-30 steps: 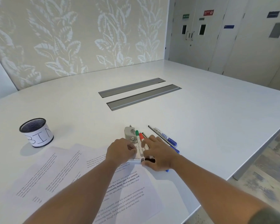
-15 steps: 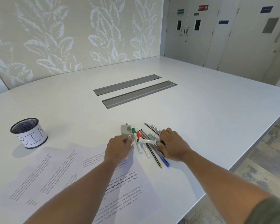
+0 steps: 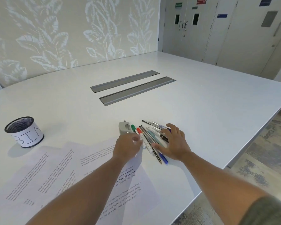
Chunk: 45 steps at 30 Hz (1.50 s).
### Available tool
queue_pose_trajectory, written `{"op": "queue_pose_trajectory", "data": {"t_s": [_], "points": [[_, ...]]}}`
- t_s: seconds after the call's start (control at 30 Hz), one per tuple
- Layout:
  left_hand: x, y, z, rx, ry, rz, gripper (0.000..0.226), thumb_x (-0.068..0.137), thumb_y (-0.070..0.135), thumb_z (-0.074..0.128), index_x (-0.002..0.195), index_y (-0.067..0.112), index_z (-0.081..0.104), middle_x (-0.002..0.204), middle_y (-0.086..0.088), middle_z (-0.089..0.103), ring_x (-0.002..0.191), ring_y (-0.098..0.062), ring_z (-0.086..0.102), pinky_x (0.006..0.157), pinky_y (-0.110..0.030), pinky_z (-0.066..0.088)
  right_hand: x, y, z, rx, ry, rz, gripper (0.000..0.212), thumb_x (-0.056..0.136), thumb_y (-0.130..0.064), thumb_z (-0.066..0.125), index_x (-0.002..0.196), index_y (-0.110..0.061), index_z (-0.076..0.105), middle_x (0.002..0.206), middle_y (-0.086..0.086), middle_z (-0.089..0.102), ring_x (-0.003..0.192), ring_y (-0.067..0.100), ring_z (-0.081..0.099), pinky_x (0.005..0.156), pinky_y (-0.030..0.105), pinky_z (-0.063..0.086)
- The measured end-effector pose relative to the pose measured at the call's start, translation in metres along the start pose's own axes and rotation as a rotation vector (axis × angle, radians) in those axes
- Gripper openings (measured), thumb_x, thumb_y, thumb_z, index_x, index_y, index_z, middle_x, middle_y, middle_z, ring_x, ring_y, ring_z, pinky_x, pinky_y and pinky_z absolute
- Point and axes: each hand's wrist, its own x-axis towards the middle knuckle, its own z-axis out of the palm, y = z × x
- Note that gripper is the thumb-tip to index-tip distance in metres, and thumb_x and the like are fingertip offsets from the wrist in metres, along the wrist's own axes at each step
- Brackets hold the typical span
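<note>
A bunch of pens and markers lies on the white table [image 3: 201, 119]: a green-capped marker [image 3: 133, 127], a red-capped marker [image 3: 139, 130], a pencil [image 3: 153, 152], a blue pen [image 3: 163, 159] and a black-capped marker [image 3: 163, 137]. My right hand [image 3: 173, 144] is spread over the right side of the bunch, its straight fingers resting on the pens. My left hand [image 3: 128, 147] sits just left of the bunch with curled fingers, fingertips by the white marker barrels. Its palm side is hidden. A small grey metal punch [image 3: 124, 128] lies beside the green marker.
A black mesh cup labelled BIN [image 3: 25, 132] stands at the left. Printed sheets [image 3: 55, 176] lie under my left forearm. Two grey cable slots [image 3: 136, 90] run across the table's middle. The table edge [image 3: 234, 161] is close on the right, with floor beyond.
Both hands held a black-capped marker over the paper; my right hand carried it to the bunch and laid it down. The right hand now lies flat on the pens.
</note>
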Motion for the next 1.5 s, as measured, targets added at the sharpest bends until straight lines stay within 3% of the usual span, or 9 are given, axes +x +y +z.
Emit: {"op": "queue_pose_trajectory", "data": {"t_s": [0.27, 0.43, 0.57, 0.73, 0.9, 1.07, 1.27, 1.37, 1.5], "points": [[0.006, 0.002, 0.013, -0.026, -0.078, 0.025, 0.026, 0.089, 0.022, 0.062, 0.113, 0.026, 0.071, 0.109, 0.009, 0.072, 0.095, -0.009, 0.066, 0.088, -0.025, 0.049, -0.005, 0.0, 0.001, -0.063, -0.14, -0.054, 0.111, 0.054, -0.102, 0.035, 0.144, -0.036, 0.035, 0.15, 0.002, 0.019, 0.139, 0.025, 0.019, 0.119, 0.046, 0.018], [0.0, 0.003, 0.015, -0.011, -0.006, -0.013, 0.028, 0.089, 0.027, 0.063, 0.117, 0.029, 0.068, 0.109, 0.012, 0.069, 0.094, -0.01, 0.066, 0.088, -0.031, 0.051, 0.0, -0.005, 0.005, -0.034, -0.082, -0.028, 0.087, 0.07, -0.087, 0.041, 0.139, -0.034, 0.043, 0.145, 0.001, 0.027, 0.139, 0.021, 0.018, 0.118, 0.042, 0.02], [-0.011, -0.003, 0.012, 0.245, 0.132, 0.029, 0.026, 0.09, 0.039, 0.057, 0.114, 0.032, 0.064, 0.104, 0.013, 0.065, 0.097, -0.011, 0.063, 0.076, -0.029, 0.048, 0.006, -0.007, 0.01, 0.031, -0.042, 0.023, 0.075, 0.076, -0.08, 0.046, 0.136, -0.035, 0.048, 0.142, -0.002, 0.031, 0.136, 0.017, 0.021, 0.117, 0.036, 0.022], [-0.019, -0.011, 0.011, 0.43, 0.129, 0.046, 0.038, 0.094, 0.049, 0.046, 0.123, 0.03, 0.062, 0.118, 0.009, 0.065, 0.095, -0.018, 0.068, 0.075, -0.032, 0.053, 0.015, -0.008, 0.016, 0.115, -0.036, 0.154, 0.069, 0.072, -0.084, 0.048, 0.127, -0.042, 0.053, 0.142, -0.009, 0.034, 0.134, 0.017, 0.03, 0.112, 0.035, 0.03], [-0.022, -0.014, 0.01, 0.509, 0.099, 0.056, 0.037, 0.095, 0.05, 0.04, 0.112, 0.027, 0.063, 0.1, 0.006, 0.067, 0.085, -0.022, 0.067, 0.069, -0.033, 0.052, 0.024, -0.011, 0.021, 0.127, 0.014, 0.211, 0.065, 0.072, -0.086, 0.045, 0.118, -0.042, 0.06, 0.137, -0.011, 0.041, 0.13, 0.015, 0.037, 0.105, 0.035, 0.036], [-0.019, -0.013, 0.011, 0.541, 0.094, 0.09, 0.041, 0.096, 0.05, 0.038, 0.122, 0.025, 0.058, 0.11, 0.002, 0.068, 0.09, -0.025, 0.069, 0.07, -0.033, 0.051, 0.013, -0.013, 0.019, 0.122, 0.095, 0.164, 0.086, 0.061, -0.098, 0.04, 0.124, -0.04, 0.056, 0.141, -0.007, 0.036, 0.136, 0.016, 0.033, 0.108, 0.039, 0.038], [-0.016, -0.005, 0.017, 0.551, 0.057, 0.11, 0.042, 0.099, 0.046, 0.034, 0.129, 0.024, 0.055, 0.109, 0.001, 0.065, 0.092, -0.024, 0.067, 0.067, -0.032, 0.045, 0.009, -0.018, 0.013, 0.025, -0.048, 0.158, 0.114, 0.051, -0.104, 0.034, 0.145, -0.039, 0.036, 0.153, 0.001, 0.017, 0.146, 0.023, 0.01, 0.119, 0.044, 0.023], [-0.015, 0.002, 0.026, 0.538, 0.069, 0.125, 0.036, 0.099, 0.042, 0.036, 0.119, 0.023, 0.058, 0.108, 0.001, 0.057, 0.098, -0.021, 0.062, 0.062, -0.029, 0.04, 0.011, -0.019, 0.015, 0.01, -0.049, 0.157, 0.108, 0.057, -0.102, 0.031, 0.145, -0.039, 0.037, 0.153, 0.003, 0.017, 0.145, 0.025, 0.01, 0.119, 0.045, 0.022], [-0.01, 0.009, 0.039, 0.501, 0.082, 0.141, 0.034, 0.1, 0.034, 0.038, 0.122, 0.02, 0.059, 0.118, -0.002, 0.053, 0.115, -0.021, 0.05, 0.069, -0.028, 0.045, 0.019, -0.019, 0.02, 0.017, -0.02, 0.165, 0.087, 0.073, -0.091, 0.03, 0.142, -0.038, 0.041, 0.153, 0.005, 0.02, 0.144, 0.027, 0.013, 0.119, 0.046, 0.023]]}}
